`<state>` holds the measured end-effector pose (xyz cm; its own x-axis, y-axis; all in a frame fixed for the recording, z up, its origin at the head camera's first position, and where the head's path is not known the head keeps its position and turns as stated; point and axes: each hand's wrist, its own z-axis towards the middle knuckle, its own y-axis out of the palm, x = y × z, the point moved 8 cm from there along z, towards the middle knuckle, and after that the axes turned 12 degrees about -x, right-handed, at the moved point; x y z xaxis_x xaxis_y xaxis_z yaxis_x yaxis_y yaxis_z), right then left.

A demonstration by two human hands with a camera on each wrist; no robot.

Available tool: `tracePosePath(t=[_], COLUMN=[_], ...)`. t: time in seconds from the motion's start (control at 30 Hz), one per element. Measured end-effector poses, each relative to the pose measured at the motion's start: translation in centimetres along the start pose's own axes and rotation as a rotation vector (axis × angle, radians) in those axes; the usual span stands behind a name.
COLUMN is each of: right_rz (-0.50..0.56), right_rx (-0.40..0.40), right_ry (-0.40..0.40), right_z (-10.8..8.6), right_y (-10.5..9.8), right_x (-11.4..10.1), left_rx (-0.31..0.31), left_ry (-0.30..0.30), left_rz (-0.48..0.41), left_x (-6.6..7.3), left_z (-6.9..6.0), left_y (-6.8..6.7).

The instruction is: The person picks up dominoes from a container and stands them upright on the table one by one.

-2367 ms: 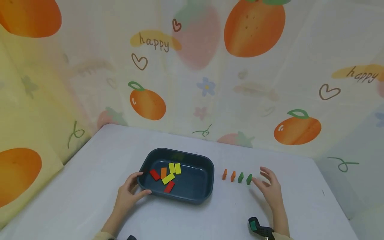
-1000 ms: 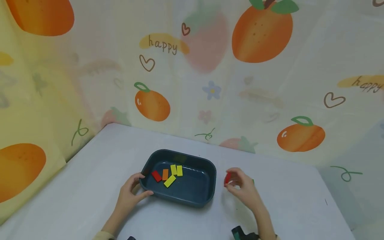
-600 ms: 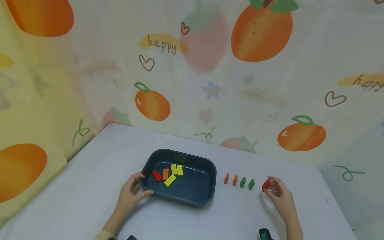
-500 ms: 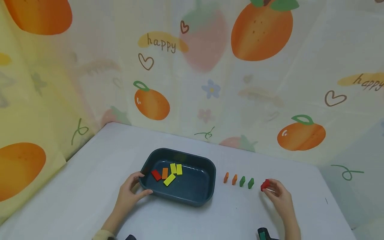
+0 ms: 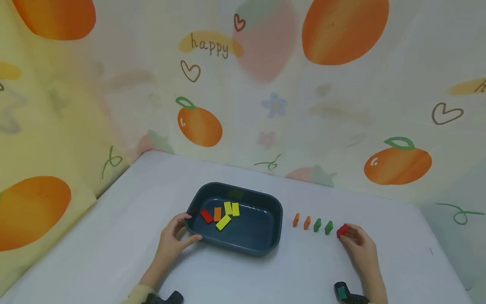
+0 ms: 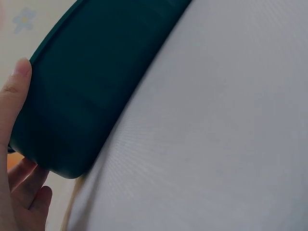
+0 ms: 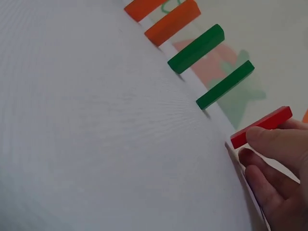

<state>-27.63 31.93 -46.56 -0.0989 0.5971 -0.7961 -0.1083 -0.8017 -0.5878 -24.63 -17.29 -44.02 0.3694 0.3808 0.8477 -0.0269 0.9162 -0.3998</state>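
Observation:
A dark blue tray (image 5: 243,249) stands on the white table, with a red block (image 5: 206,216), an orange block (image 5: 217,214) and several yellow blocks (image 5: 223,222) lying inside. My left hand (image 5: 171,238) grips the tray's left end, thumb at the front side. To the right of the tray, two orange blocks (image 5: 296,220) and two green blocks (image 5: 328,227) stand upright in a row. At the row's right end my right hand (image 5: 362,249) pinches a red block (image 7: 262,126) between thumb and fingers, upright beside the last green one, with a gap between them.
Behind the white table (image 5: 235,278) hangs a curtain (image 5: 334,109) printed with fruit and hearts. A yellowish part of it runs along the left side. Dark devices are strapped at both wrists.
The red block from the tray's front has been picked up by my right hand and carried right, past the row. Lately it has come closer to the last green block. The left hand keeps its grip.

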Motion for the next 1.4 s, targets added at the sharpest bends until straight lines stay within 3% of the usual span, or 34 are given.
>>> tracePosePath(t=[0.17,0.47,0.57,0.7,0.8,0.9,1.0,1.1,1.23,1.3,1.4], right_rz=[0.001,-0.013,-0.028,0.038,0.076,0.033,-0.007,-0.015,-0.040,-0.060,-0.133], right_rx=[0.032,0.045,0.021,-0.035,-0.010,0.119,0.216,0.184,-0.014,-0.151,-0.365], right_ry=[-0.011,-0.073,-0.032,0.086,0.130,0.028,-0.171,-0.387,-0.627,-0.672,-0.633], right_z=[0.0,0.9,0.9,0.3,0.2,1.0,2.3,1.4,0.0,0.5,1.1], right_y=[0.3,1.1,0.9,0.3,-1.3,-3.3,-3.7,-1.7,4.6,8.5,14.1], right_x=[0.0,-0.4,-0.1,0.5,0.7,1.0,0.4,-7.5,-17.7,-18.5,-20.5], left_rx=[-0.029,-0.023,-0.026,-0.023,-0.022,-0.019,-0.018,-0.020,-0.021,-0.011,-0.005], left_ry=[-0.003,0.007,-0.011,-0.012,0.000,0.015,0.019,0.035,0.034,0.012,-0.031], left_rz=[0.009,0.034,0.023,-0.008,-0.019,-0.014,-0.016,-0.011,0.000,-0.004,-0.016], left_x=[-1.3,1.0,1.1,1.3,1.1,-0.3,-1.8,-1.1,-0.9,-2.0,-2.8], left_z=[0.2,1.0,0.8,0.5,0.6,0.7,1.0,1.2,1.2,0.9,0.4], left_y=[0.0,-1.0,-0.9,-0.5,0.0,0.3,0.5,0.4,0.3,0.3,0.3])
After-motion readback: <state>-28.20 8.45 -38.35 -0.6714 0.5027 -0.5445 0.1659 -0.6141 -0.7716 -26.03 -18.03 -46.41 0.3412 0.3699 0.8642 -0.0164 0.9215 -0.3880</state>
